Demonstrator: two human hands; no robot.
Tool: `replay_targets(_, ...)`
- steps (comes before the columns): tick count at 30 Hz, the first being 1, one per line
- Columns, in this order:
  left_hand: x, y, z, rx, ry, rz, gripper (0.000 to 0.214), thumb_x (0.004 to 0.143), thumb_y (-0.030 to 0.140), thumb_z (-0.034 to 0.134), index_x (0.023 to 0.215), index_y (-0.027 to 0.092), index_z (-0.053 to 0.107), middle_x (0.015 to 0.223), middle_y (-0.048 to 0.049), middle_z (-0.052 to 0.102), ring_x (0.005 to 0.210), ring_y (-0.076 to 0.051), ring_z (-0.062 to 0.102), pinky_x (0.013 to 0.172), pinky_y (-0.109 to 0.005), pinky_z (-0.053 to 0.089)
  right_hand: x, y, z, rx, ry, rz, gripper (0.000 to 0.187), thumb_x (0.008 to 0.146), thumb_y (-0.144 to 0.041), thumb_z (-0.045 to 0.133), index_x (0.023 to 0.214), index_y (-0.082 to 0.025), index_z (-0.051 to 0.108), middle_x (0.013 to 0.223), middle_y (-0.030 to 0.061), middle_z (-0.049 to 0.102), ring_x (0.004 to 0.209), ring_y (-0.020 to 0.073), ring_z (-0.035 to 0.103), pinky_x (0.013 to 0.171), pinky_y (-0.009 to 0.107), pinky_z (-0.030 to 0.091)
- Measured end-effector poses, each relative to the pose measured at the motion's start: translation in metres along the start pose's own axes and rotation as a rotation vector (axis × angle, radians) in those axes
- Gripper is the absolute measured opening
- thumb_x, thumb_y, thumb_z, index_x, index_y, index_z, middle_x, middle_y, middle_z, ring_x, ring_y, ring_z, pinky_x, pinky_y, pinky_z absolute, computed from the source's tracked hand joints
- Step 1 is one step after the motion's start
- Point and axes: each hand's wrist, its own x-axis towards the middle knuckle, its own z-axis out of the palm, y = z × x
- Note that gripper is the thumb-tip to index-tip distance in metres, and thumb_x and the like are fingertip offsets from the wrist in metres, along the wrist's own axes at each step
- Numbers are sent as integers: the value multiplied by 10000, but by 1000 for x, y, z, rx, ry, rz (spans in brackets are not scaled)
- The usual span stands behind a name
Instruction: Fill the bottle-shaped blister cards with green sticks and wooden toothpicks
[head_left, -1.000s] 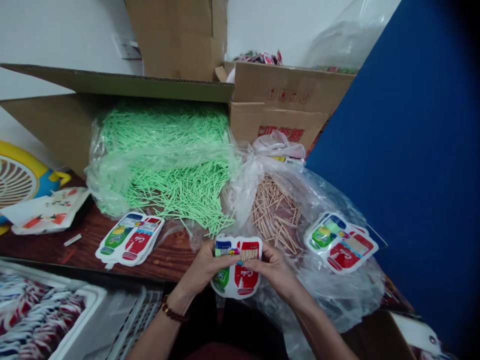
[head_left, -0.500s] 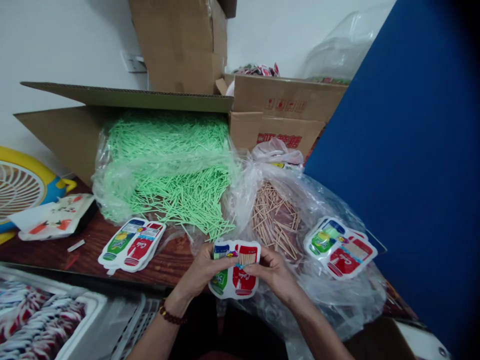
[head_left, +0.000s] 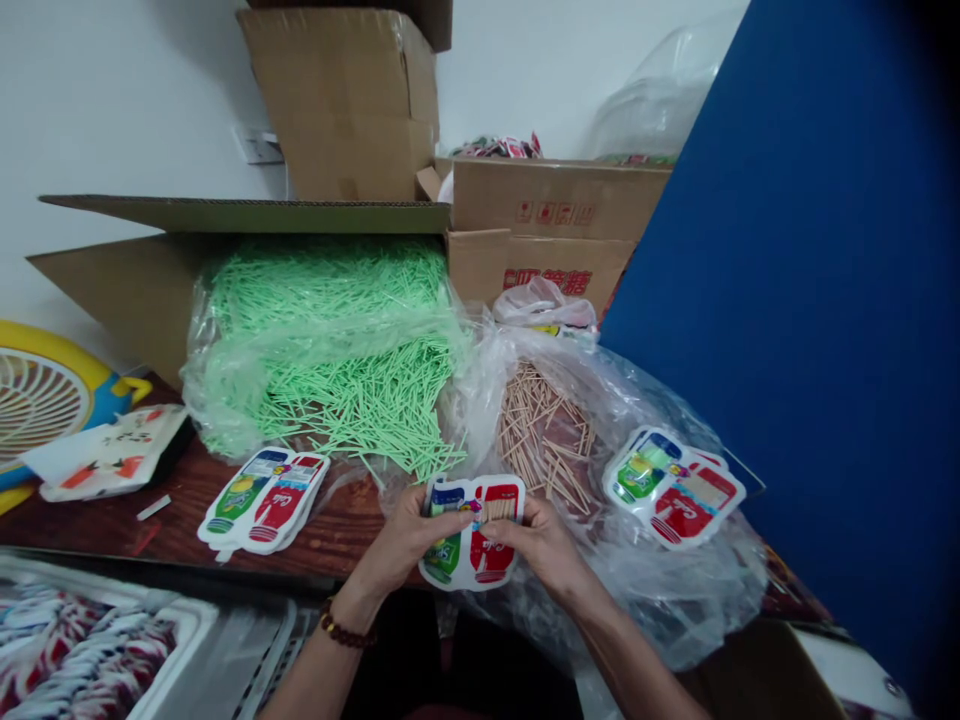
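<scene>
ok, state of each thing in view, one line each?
Held packet, tan sticks showing inside
Left hand, gripping it
Right hand, gripping it
Left packets, lying stacked
Right packets, lying overlapped
Green sticks, loose, spilling from bag
Clear bag, open
Brown sticks, loose pile
Carton, open
Fan, on or off unclear

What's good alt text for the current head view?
A person's left hand and right hand grip a printed packet, its red side labelled Cola, near the front edge of a table. Beyond lie loose green sticks and brown sticks; similar packets lie to both sides.
</scene>
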Motion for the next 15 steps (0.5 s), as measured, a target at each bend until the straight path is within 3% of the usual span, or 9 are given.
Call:
replay_targets(8,1,4,7,-31,42,37,186,642,242,809,748,125,710,690,-9,742,575,-143,660,573,-234,526,0,4,-1,21,79,-25,238,620,-254,798,813,-141,715,734,31,739,607,153,662,591,257,527)
replay_targets(15,1,3,6,-119,22,-11,188,645,218,810,763,134,691,680,-12,743,559,-160,672,568,-261,544,0,6,-1,109,50,5,278,637,-259,791,877,-152,702,808,49,746,658,167,677,645,285,530)
